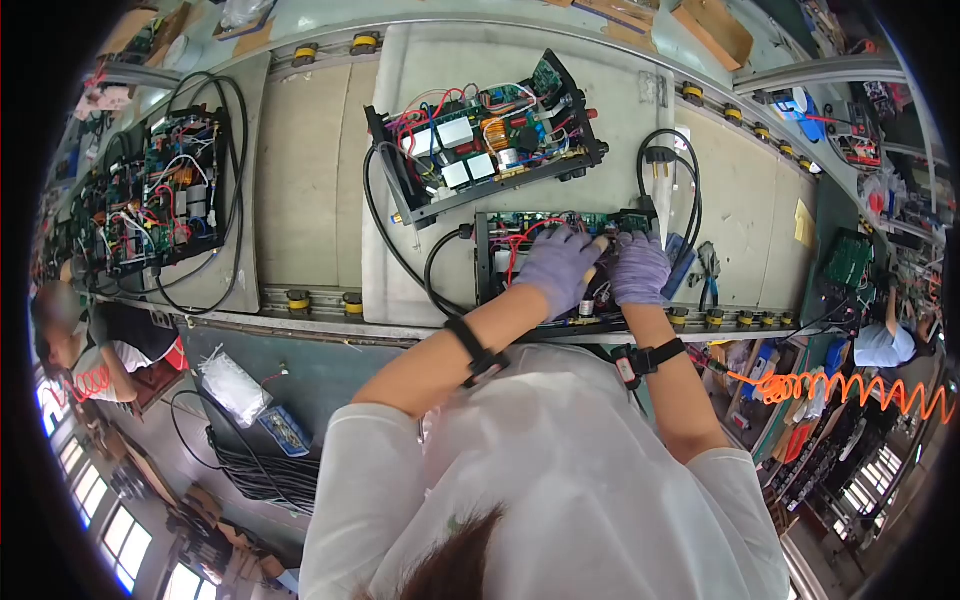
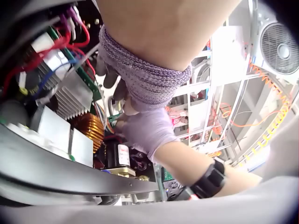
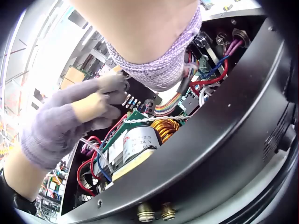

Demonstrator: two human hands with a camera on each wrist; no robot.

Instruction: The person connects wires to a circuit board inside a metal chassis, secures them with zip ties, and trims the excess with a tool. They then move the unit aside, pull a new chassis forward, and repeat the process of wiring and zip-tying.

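Both hands wear light purple gloves over an open black chassis [image 1: 483, 262] full of boards and wires. Over its middle lies my left hand [image 1: 558, 268]; my right hand [image 1: 638, 268] is close beside it at the chassis's right end. In the right wrist view, the left hand [image 3: 65, 121] has bent fingers with tan coverings, their tips together near the black end panel; whether they pinch anything is unclear. Rainbow ribbon wires [image 3: 169, 106] and a copper coil [image 3: 164, 129] lie near the right hand, whose fingertips are hidden. The left wrist view shows a copper coil [image 2: 88, 129] beside the hands.
Another open chassis [image 1: 490, 140] stands behind, tilted on the pale board [image 1: 420, 290]. A black cable with a plug [image 1: 660, 155] and pliers [image 1: 709, 262] lie to the right. More open units [image 1: 185, 190] stand at the left. Rollers [image 1: 298, 300] line the bench edge.
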